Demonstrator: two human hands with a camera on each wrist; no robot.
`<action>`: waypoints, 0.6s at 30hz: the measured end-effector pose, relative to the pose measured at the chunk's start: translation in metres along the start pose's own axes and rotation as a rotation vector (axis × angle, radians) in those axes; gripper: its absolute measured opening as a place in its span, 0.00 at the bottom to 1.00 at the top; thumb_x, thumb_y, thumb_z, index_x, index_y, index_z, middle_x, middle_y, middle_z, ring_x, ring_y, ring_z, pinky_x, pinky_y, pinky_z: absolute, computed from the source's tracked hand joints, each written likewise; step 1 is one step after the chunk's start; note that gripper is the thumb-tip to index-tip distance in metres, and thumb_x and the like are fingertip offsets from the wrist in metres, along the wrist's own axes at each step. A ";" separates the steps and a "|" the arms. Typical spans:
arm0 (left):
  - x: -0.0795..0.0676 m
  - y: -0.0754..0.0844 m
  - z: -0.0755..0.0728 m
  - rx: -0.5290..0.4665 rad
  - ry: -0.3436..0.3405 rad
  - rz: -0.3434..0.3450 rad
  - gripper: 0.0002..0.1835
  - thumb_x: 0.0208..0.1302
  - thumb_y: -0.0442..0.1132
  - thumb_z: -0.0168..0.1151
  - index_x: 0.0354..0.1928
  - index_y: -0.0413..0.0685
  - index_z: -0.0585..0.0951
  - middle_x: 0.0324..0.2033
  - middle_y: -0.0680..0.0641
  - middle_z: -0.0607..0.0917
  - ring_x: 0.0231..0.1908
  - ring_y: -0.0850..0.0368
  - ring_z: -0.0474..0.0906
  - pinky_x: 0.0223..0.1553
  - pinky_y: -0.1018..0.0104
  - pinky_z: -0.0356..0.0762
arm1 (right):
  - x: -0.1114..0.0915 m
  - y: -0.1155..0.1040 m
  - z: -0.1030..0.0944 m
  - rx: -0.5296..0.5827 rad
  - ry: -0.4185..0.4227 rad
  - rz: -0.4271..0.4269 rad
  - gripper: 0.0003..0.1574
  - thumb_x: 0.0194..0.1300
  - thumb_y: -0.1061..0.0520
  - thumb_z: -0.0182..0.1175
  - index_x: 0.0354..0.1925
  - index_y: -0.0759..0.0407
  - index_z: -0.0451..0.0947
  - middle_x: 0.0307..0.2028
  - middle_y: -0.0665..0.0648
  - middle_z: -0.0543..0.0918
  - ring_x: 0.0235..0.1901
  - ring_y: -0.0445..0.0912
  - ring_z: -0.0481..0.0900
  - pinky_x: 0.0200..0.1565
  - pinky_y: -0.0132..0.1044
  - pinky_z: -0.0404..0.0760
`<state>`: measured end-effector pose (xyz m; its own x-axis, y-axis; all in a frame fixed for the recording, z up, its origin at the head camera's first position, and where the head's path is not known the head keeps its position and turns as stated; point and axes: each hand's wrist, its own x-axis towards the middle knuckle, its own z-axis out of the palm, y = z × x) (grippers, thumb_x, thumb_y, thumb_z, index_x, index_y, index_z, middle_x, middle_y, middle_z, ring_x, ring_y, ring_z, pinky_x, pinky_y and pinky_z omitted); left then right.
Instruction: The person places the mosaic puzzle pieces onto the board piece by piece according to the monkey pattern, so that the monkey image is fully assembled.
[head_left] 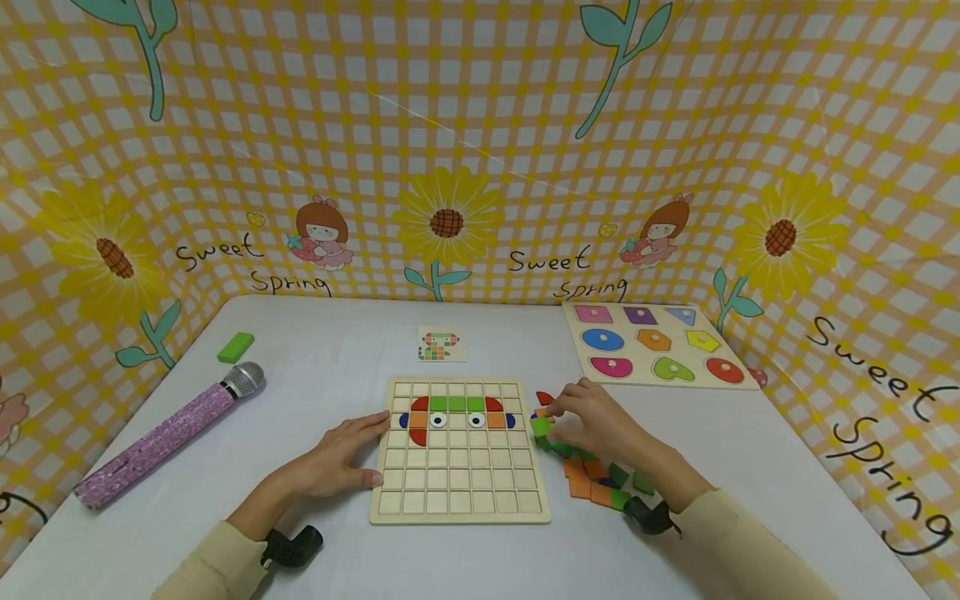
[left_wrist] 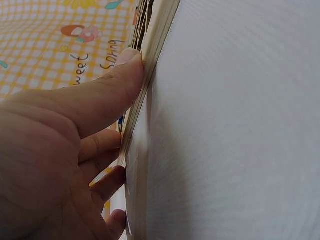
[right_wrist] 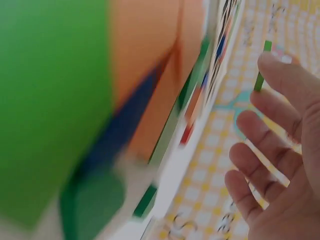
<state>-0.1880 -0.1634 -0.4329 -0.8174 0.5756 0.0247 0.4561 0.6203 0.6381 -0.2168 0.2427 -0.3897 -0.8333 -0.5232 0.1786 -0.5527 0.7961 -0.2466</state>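
A wooden grid board [head_left: 457, 502] lies in the middle of the table. Several coloured pieces fill its upper cells: a green row [head_left: 457, 403], red quarter rounds, orange squares, blue half rounds and two eye tiles [head_left: 476, 420]. My left hand [head_left: 341, 454] rests against the board's left edge, its thumb [left_wrist: 132, 57] and fingertips touching the rim. Over the loose pile to the right of the board is my right hand [head_left: 596, 423]. It pinches a green tile [right_wrist: 259, 81] between thumb and forefinger. Beneath it lie orange tiles [head_left: 577, 481] and green and blue ones, partly covered by the hand.
Behind the board lies a small pattern card [head_left: 442, 343]. A shape puzzle board [head_left: 652, 342] with knobbed pieces is at the back right. On the left are a glittery pink microphone [head_left: 161, 442] and a green block [head_left: 236, 347]. A checked cloth [head_left: 480, 125] encloses the table.
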 end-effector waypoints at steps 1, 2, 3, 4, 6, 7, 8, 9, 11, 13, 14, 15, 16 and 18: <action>0.000 0.000 0.000 0.002 0.000 0.003 0.42 0.56 0.47 0.66 0.69 0.36 0.61 0.71 0.37 0.59 0.69 0.34 0.53 0.64 0.31 0.48 | 0.000 -0.005 0.001 -0.003 0.007 0.000 0.16 0.53 0.48 0.69 0.41 0.50 0.84 0.36 0.48 0.81 0.42 0.42 0.68 0.44 0.40 0.74; 0.000 0.000 0.000 0.004 0.001 0.004 0.42 0.56 0.47 0.66 0.68 0.35 0.61 0.71 0.37 0.59 0.69 0.34 0.53 0.64 0.31 0.48 | 0.001 -0.011 0.003 -0.012 0.013 -0.002 0.15 0.53 0.48 0.69 0.40 0.50 0.84 0.36 0.48 0.81 0.41 0.42 0.68 0.43 0.39 0.74; 0.000 0.000 0.000 0.005 0.002 0.006 0.42 0.56 0.47 0.66 0.68 0.35 0.61 0.70 0.37 0.59 0.69 0.34 0.53 0.64 0.31 0.47 | 0.001 -0.016 0.005 -0.017 0.021 -0.004 0.15 0.52 0.48 0.70 0.40 0.50 0.84 0.35 0.47 0.81 0.41 0.41 0.68 0.43 0.39 0.73; 0.000 0.000 0.000 0.007 0.002 0.007 0.42 0.56 0.47 0.66 0.68 0.35 0.61 0.70 0.37 0.59 0.69 0.34 0.53 0.64 0.30 0.47 | 0.002 -0.021 0.007 -0.017 0.026 -0.001 0.16 0.52 0.47 0.70 0.39 0.50 0.85 0.35 0.47 0.81 0.40 0.41 0.68 0.42 0.38 0.73; 0.000 0.000 0.000 0.005 0.001 0.003 0.42 0.56 0.47 0.66 0.68 0.36 0.61 0.71 0.37 0.59 0.69 0.34 0.52 0.64 0.31 0.47 | 0.003 -0.031 0.011 -0.014 0.044 0.002 0.16 0.51 0.46 0.71 0.38 0.49 0.85 0.35 0.47 0.81 0.39 0.41 0.68 0.42 0.37 0.72; 0.000 0.001 0.000 0.003 0.000 -0.001 0.42 0.56 0.47 0.66 0.68 0.36 0.61 0.71 0.37 0.59 0.69 0.34 0.52 0.64 0.31 0.47 | 0.003 -0.035 0.013 -0.011 0.054 0.000 0.16 0.50 0.46 0.71 0.38 0.49 0.85 0.35 0.46 0.82 0.39 0.40 0.68 0.42 0.37 0.72; 0.000 0.001 0.000 0.000 -0.001 -0.006 0.42 0.56 0.47 0.67 0.69 0.36 0.61 0.71 0.37 0.59 0.69 0.34 0.52 0.64 0.31 0.47 | 0.003 -0.040 0.015 -0.008 0.065 -0.005 0.16 0.49 0.45 0.72 0.37 0.49 0.85 0.35 0.46 0.82 0.39 0.40 0.68 0.42 0.37 0.72; 0.000 0.001 0.000 -0.002 -0.001 -0.010 0.42 0.56 0.47 0.67 0.69 0.36 0.61 0.71 0.38 0.58 0.69 0.34 0.52 0.65 0.31 0.47 | 0.004 -0.044 0.018 -0.003 0.077 -0.008 0.16 0.49 0.45 0.72 0.36 0.49 0.85 0.34 0.46 0.82 0.39 0.40 0.68 0.42 0.37 0.72; 0.000 0.002 -0.001 -0.006 -0.001 -0.017 0.43 0.56 0.47 0.67 0.69 0.37 0.61 0.71 0.38 0.58 0.70 0.34 0.52 0.65 0.31 0.47 | 0.006 -0.053 0.023 -0.007 0.103 -0.028 0.16 0.47 0.45 0.73 0.34 0.49 0.85 0.33 0.46 0.81 0.37 0.40 0.68 0.40 0.36 0.70; 0.000 0.002 -0.001 -0.007 -0.002 -0.019 0.43 0.56 0.47 0.67 0.69 0.37 0.61 0.71 0.38 0.58 0.70 0.34 0.51 0.65 0.31 0.46 | 0.009 -0.061 0.027 -0.023 0.127 -0.047 0.16 0.45 0.45 0.73 0.33 0.49 0.85 0.32 0.46 0.81 0.36 0.40 0.67 0.39 0.35 0.69; 0.000 0.002 -0.001 -0.007 -0.003 -0.019 0.43 0.56 0.47 0.67 0.69 0.37 0.61 0.71 0.38 0.58 0.70 0.34 0.51 0.65 0.31 0.46 | 0.010 -0.065 0.028 -0.023 0.136 -0.049 0.16 0.45 0.45 0.74 0.32 0.50 0.85 0.31 0.46 0.81 0.35 0.39 0.66 0.38 0.34 0.68; 0.000 0.003 -0.001 -0.007 -0.003 -0.018 0.43 0.56 0.47 0.67 0.69 0.37 0.61 0.71 0.38 0.58 0.70 0.34 0.51 0.65 0.31 0.46 | 0.012 -0.070 0.030 -0.028 0.144 -0.048 0.16 0.44 0.45 0.74 0.32 0.50 0.85 0.31 0.46 0.81 0.34 0.39 0.65 0.37 0.33 0.67; 0.000 0.003 -0.001 -0.006 -0.004 -0.017 0.43 0.56 0.47 0.67 0.69 0.37 0.61 0.71 0.38 0.58 0.70 0.34 0.51 0.65 0.31 0.46 | 0.015 -0.074 0.032 -0.039 0.151 -0.044 0.16 0.43 0.44 0.74 0.31 0.49 0.85 0.31 0.46 0.81 0.33 0.39 0.65 0.36 0.33 0.67; 0.000 0.002 0.000 -0.002 -0.005 -0.013 0.42 0.56 0.47 0.67 0.69 0.36 0.61 0.71 0.38 0.58 0.70 0.34 0.52 0.65 0.31 0.46 | 0.020 -0.082 0.034 -0.038 0.145 -0.019 0.16 0.44 0.44 0.74 0.32 0.49 0.85 0.31 0.46 0.82 0.34 0.40 0.65 0.36 0.33 0.67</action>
<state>-0.1873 -0.1619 -0.4310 -0.8217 0.5697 0.0124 0.4444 0.6271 0.6397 -0.1886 0.1567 -0.3988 -0.8107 -0.4907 0.3194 -0.5649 0.7989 -0.2066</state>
